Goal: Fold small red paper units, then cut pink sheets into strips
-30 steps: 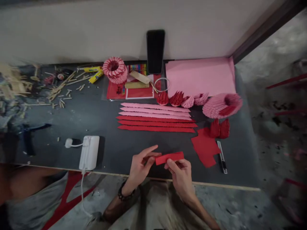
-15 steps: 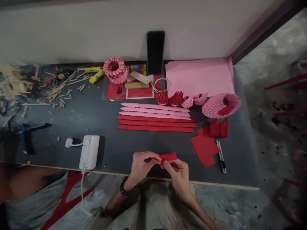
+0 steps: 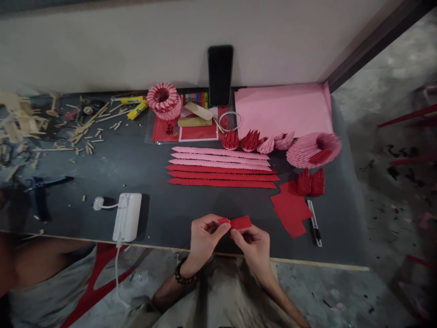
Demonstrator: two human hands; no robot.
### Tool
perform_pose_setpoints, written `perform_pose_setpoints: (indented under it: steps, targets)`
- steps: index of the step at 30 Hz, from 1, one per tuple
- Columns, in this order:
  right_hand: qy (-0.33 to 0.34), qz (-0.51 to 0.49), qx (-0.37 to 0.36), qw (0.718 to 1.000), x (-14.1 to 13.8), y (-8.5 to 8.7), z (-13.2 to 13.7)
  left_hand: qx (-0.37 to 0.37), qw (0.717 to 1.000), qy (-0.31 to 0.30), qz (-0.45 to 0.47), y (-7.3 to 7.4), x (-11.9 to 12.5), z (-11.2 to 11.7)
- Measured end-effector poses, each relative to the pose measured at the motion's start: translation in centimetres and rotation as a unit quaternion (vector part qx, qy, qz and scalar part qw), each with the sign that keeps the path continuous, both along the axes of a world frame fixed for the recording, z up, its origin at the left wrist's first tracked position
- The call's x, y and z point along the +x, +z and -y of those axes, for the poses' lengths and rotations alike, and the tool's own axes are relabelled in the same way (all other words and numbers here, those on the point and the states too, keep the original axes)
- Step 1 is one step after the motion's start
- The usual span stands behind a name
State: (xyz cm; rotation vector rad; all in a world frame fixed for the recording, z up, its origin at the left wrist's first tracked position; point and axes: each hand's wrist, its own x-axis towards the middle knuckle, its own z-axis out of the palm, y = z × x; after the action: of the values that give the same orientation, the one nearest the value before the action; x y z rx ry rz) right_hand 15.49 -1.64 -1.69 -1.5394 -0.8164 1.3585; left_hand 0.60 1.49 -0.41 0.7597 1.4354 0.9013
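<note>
A small folded piece of red paper (image 3: 241, 222) is pinched between my two hands above the table's front edge. My left hand (image 3: 207, 237) grips its left end with thumb and fingers; a dark beaded bracelet circles that wrist. On the paper's right part my right hand (image 3: 254, 243) is closed, thumb on the near side. Beyond the hands lie several red zigzag-edged paper strips (image 3: 221, 183) and pink ones (image 3: 220, 155), side by side. Flat red paper sheets (image 3: 290, 212) rest to the right, beside a utility knife (image 3: 314, 224).
Folded-paper pieces (image 3: 314, 150) line the right back near pink sheets (image 3: 283, 107). A phone (image 3: 220, 75) leans on the wall. A white power bank (image 3: 128, 217) with a cable stands left. Wooden sticks (image 3: 85, 127) and glue tubes (image 3: 137, 110) lie further left. A person's leg shows lower left.
My left thumb has come forward over the paper's left end, and that hand has shifted slightly right. My right hand keeps its hold, barely moved.
</note>
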Motion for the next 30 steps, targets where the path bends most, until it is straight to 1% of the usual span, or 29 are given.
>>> perform_pose_setpoints:
  steps: [4,8,10,12,15,17,18,20,22,24,25,27,28,29,30]
  targets:
    - [-0.008,0.002,-0.003,1.0,-0.4,-0.3,0.0,0.002,1.0,0.001,-0.019,0.1,0.3,0.0]
    - [-0.016,0.014,-0.005,1.0,-0.6,-0.6,0.0,0.053,0.997,0.005,-0.063,0.1,0.3,0.0]
    - [-0.018,0.014,-0.005,1.0,-0.8,-0.7,0.0,0.058,0.996,0.007,-0.062,0.2,0.2,-0.1]
    - [-0.025,0.004,-0.014,1.0,-1.0,-0.7,-0.2,0.029,0.999,-0.008,-0.025,0.1,0.2,-0.1]
    - [-0.032,-0.012,-0.035,0.999,-1.1,-0.7,-0.3,-0.027,0.997,-0.037,0.065,-0.3,0.2,-0.2]
    - [-0.008,-0.003,-0.029,1.0,-0.7,-0.8,-0.2,-0.038,0.994,-0.038,0.1,-0.7,0.1,-0.1]
    - [0.016,0.016,-0.017,1.0,-0.3,-0.9,-0.1,-0.036,0.993,-0.028,0.107,-0.9,0.1,-0.1]
    - [0.057,0.094,0.025,0.994,1.0,-1.1,0.1,-0.04,0.992,-0.011,0.119,-1.1,-0.1,-0.1]
    - [0.067,0.197,0.089,0.974,2.7,-1.4,0.2,-0.066,0.988,-0.012,0.143,-1.1,-0.3,-0.2]
    - [0.074,0.263,0.177,0.946,4.5,-1.6,0.0,-0.099,0.98,-0.036,0.169,-0.9,-0.5,-0.4]
    - [0.094,0.277,0.22,0.931,5.2,-1.6,-0.1,-0.111,0.977,-0.053,0.175,-0.8,-0.5,-0.5]
    - [0.172,0.284,0.279,0.901,6.4,-1.5,-0.4,-0.117,0.975,-0.088,0.167,-0.6,-0.4,-0.5]
    - [0.209,0.283,0.291,0.89,6.8,-1.4,-0.6,-0.116,0.975,-0.105,0.156,-0.5,-0.2,-0.5]
    - [0.235,0.277,0.291,0.885,7.0,-1.3,-0.7,-0.114,0.976,-0.119,0.145,-0.6,0.0,-0.4]
    - [0.246,0.268,0.282,0.888,7.2,-1.1,-0.8,-0.113,0.976,-0.127,0.135,-0.6,0.1,-0.2]
